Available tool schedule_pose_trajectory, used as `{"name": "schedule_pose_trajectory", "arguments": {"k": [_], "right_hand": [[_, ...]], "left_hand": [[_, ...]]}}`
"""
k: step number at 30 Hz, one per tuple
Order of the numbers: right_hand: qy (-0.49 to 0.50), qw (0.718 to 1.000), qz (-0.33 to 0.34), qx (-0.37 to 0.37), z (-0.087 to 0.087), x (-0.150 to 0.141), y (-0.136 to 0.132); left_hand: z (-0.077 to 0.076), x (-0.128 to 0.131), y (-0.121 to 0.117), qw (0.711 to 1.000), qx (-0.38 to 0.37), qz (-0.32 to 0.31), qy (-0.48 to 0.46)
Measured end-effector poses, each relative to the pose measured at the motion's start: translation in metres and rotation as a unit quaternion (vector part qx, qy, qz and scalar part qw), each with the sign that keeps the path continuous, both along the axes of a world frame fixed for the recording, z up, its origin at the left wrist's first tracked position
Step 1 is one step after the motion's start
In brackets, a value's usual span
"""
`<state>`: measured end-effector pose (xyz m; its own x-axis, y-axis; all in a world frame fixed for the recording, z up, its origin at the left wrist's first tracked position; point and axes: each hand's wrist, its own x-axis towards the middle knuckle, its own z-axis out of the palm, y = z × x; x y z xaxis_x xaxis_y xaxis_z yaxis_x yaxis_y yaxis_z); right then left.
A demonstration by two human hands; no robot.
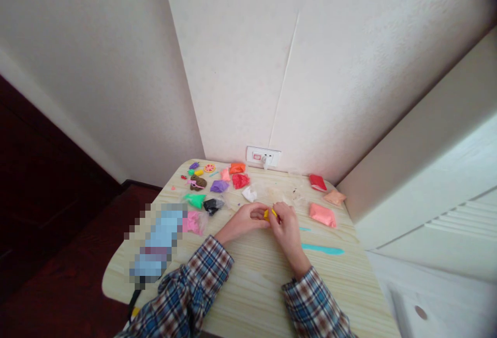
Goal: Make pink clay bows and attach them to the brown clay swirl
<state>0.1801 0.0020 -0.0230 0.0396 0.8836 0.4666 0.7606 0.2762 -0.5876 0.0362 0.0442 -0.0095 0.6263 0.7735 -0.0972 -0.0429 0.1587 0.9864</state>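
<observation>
Over the middle of the light wooden table point(252, 296), my two hands meet around a small piece of yellow modelling clay point(267, 215). My left hand point(246, 220) pinches it from the left, thumb and fingers curved round. From the right, my right hand point(285, 224) has its fingers closed on the same clay, which they partly cover. A turquoise plastic clay knife point(324, 249) lies right of my right hand, with a smaller turquoise tool point(305, 229) above it. Beyond my left hand sits a white clay packet point(249, 193).
Left are green point(195, 201), black point(213, 206), pink point(194, 222) and purple point(219, 186) clay packets, with small shaped pieces including a brown figure point(198, 182). Salmon packets point(323, 215) lie right. A blurred blue object point(163, 239) is front left. A wall socket point(263, 157) is behind.
</observation>
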Motion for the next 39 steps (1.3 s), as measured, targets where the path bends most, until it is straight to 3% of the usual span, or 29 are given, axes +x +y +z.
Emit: {"name": "schedule_pose_trajectory", "arguments": {"k": [4, 8, 12, 15, 20, 26, 30, 35, 39], "right_hand": [[-0.021, 0.999, 0.029, -0.001, 0.004, -0.003, -0.003], [-0.021, 0.997, 0.067, -0.003, 0.007, -0.015, -0.007], [0.005, 0.995, 0.100, -0.003, 0.015, -0.021, -0.010], [0.044, 0.996, 0.074, 0.004, 0.028, -0.012, -0.001], [0.065, 0.998, 0.022, 0.006, 0.041, -0.009, 0.050], [0.018, 0.999, 0.029, -0.042, 0.030, -0.061, 0.132], [0.005, 0.997, 0.038, -0.074, 0.022, -0.088, 0.161], [0.037, 0.988, 0.083, -0.123, 0.018, -0.085, 0.165], [0.125, 0.976, 0.107, -0.140, 0.025, -0.059, 0.142]], "left_hand": [[0.012, -0.005, -0.002, 0.999, -0.035, -0.014, -0.032], [0.018, -0.008, -0.002, 0.998, -0.040, 0.031, -0.039], [0.011, -0.012, 0.006, 0.988, -0.016, 0.147, -0.042], [0.006, -0.021, 0.015, 0.965, 0.000, 0.254, -0.059], [0.002, -0.030, 0.024, 0.928, 0.003, 0.364, -0.080], [0.005, -0.021, 0.019, 0.924, -0.003, 0.376, -0.075], [0.014, -0.022, 0.015, 0.924, 0.029, 0.376, -0.060], [0.021, -0.024, 0.011, 0.919, 0.091, 0.383, -0.023], [0.023, -0.025, 0.009, 0.910, 0.133, 0.392, -0.002]]}}
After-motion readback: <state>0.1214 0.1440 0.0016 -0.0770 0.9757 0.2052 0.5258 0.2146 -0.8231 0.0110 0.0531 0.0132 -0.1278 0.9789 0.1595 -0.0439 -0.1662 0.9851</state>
